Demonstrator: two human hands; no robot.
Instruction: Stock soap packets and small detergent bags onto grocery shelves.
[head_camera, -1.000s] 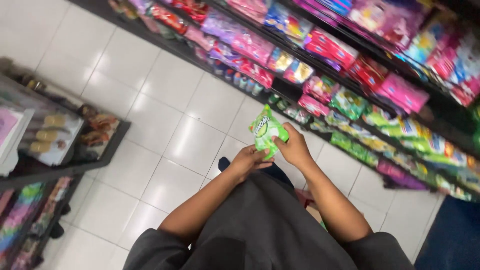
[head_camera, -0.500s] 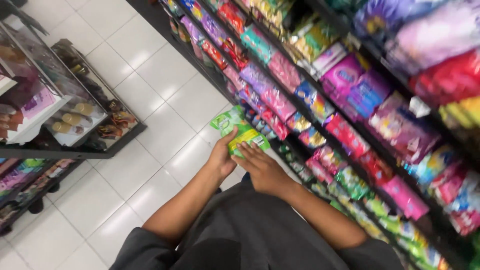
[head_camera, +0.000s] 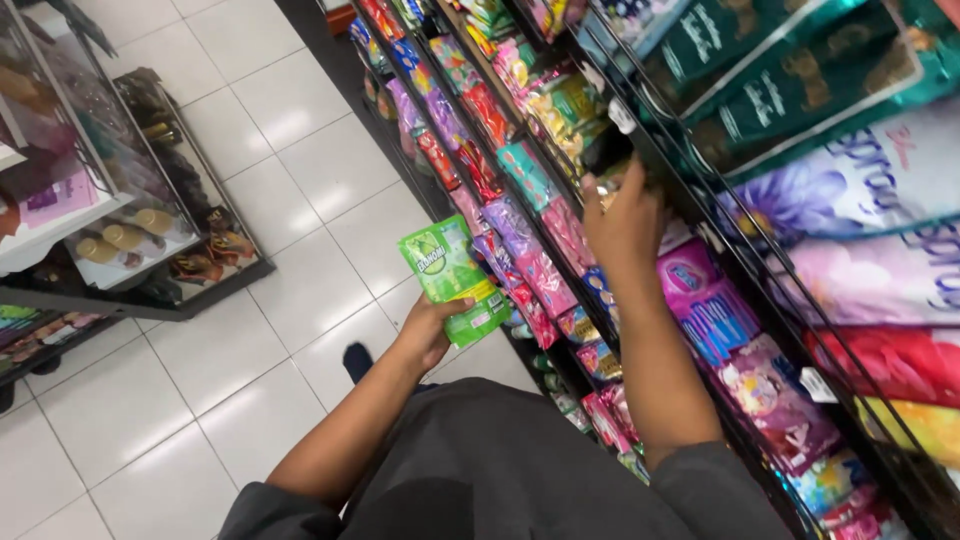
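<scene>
Head view: the left hand (head_camera: 428, 330) sits at the centre of the frame, fingers curled around the lower end of a green sachet pack (head_camera: 452, 278). It looks like a small stack of flat green packets held together; how many I cannot tell, though at least two edges show at the lower right. The pack's long axis runs from upper left to lower right, tilted, its printed face turned toward the camera, and it hangs over the white tiled floor (head_camera: 300, 110), just beside the shelf front.

The right hand (head_camera: 622, 222) is raised to upper centre-right and reaches into the store shelf (head_camera: 640, 130), fingers bent among the yellow and green packets there. Whether they pinch one I cannot tell; the fingertips are partly hidden. The right hand is the one at the shelf; the left hand lies lower and to its left, apart from it.

Two hands show, both the person's own. A glass display rack (head_camera: 150, 230) stands at the left of the frame.
</scene>
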